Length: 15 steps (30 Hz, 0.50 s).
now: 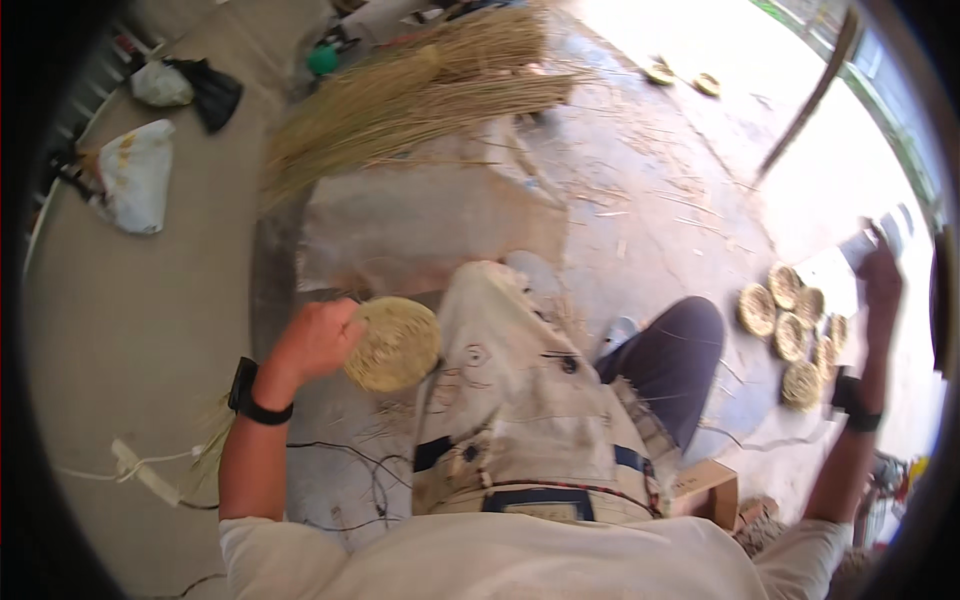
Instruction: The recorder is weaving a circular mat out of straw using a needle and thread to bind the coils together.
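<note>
My left hand (325, 340) grips the edge of a round woven straw piece (395, 342) beside my lap, which is covered by a stained cream cloth apron (510, 390). My right hand (880, 270) is raised far out to the right, fingers closed around something small that I cannot make out against the glare. Below it, several small woven straw baskets (789, 335) sit grouped on the pale floor.
Long straw bundles (420, 90) lie ahead beside a worn sheet (420, 220). White bags (135, 175) and a black bag (215, 95) rest at left. A pole (810, 95) stands upper right; cords (350, 450) and a cardboard box (705, 490) are near me.
</note>
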Motion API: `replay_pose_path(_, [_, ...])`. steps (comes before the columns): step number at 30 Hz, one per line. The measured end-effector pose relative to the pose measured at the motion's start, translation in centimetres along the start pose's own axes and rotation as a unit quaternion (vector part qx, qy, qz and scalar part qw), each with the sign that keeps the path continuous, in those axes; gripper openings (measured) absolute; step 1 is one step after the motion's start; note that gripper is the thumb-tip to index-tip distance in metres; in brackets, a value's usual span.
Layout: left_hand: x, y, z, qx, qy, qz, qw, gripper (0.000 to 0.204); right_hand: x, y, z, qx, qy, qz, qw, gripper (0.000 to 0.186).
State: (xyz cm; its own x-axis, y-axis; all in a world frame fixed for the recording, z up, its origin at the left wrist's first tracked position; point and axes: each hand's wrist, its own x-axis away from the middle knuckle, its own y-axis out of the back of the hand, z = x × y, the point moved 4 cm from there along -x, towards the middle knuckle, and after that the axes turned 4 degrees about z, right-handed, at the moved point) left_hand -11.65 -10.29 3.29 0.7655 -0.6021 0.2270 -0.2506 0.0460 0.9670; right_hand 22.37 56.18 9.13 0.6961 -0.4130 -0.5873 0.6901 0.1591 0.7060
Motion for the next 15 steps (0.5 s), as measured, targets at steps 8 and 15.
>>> replay_pose_path(8, [-0.9, -2.0, -16.7, 0.163, -0.297, 0.092, 0.936, 0.026, 8.6, -25.4, 28.9, -0.459, 0.11, 0.363, 0.804, 0.044])
replay_pose_path(15, [-1.1, -3.7, -16.9, 0.205, -0.21, 0.105, 0.95, 0.044, 12.4, -27.8, 23.5, -0.501, -0.144, 0.506, 0.687, 0.05])
